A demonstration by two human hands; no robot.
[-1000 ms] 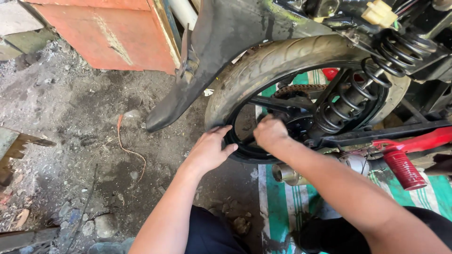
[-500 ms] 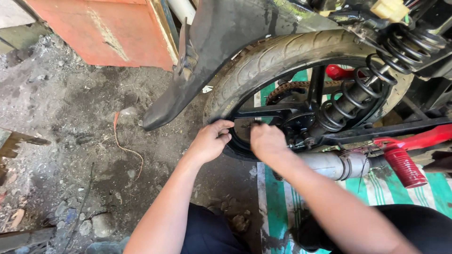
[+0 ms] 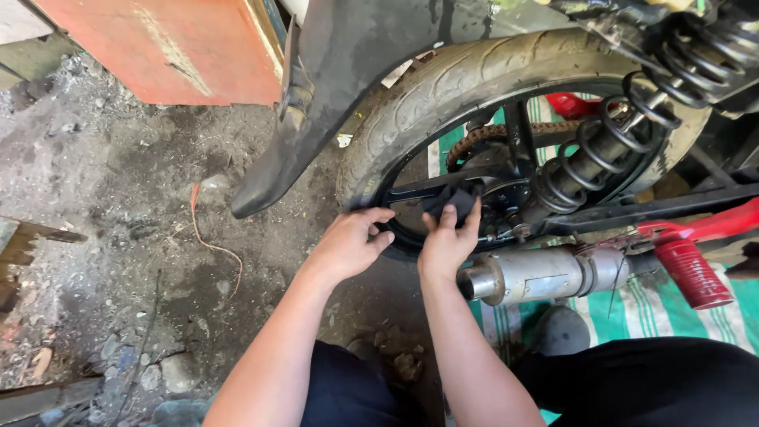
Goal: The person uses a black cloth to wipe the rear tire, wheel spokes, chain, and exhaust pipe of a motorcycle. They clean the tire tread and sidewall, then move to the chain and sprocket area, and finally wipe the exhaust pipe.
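Around my hands, the coil spring shock absorber point(image 3: 609, 150) crossed the right part of the wheel, the rusty drive chain point(image 3: 506, 133) showed behind the spokes, and the chrome exhaust pipe point(image 3: 545, 273) lay just below and right of my right hand, with a red plastic part point(image 3: 692, 269) further right. The black mudguard point(image 3: 316, 103) hung down at upper centre, left of the rear tyre point(image 3: 474, 75). My left hand point(image 3: 348, 245) rested on the black wheel rim point(image 3: 395, 229) at centre frame, fingers loosely curled over its edge. My right hand point(image 3: 447, 245) pressed a dark cloth point(image 3: 452, 199) against a spoke, fingers extended and close together over it. The ground was dirty grey concrete point(image 3: 103, 182) with rubble; a green striped mat point(image 3: 656, 304) lay under the motorcycle, and an orange panel point(image 3: 174, 47) stood at upper left.
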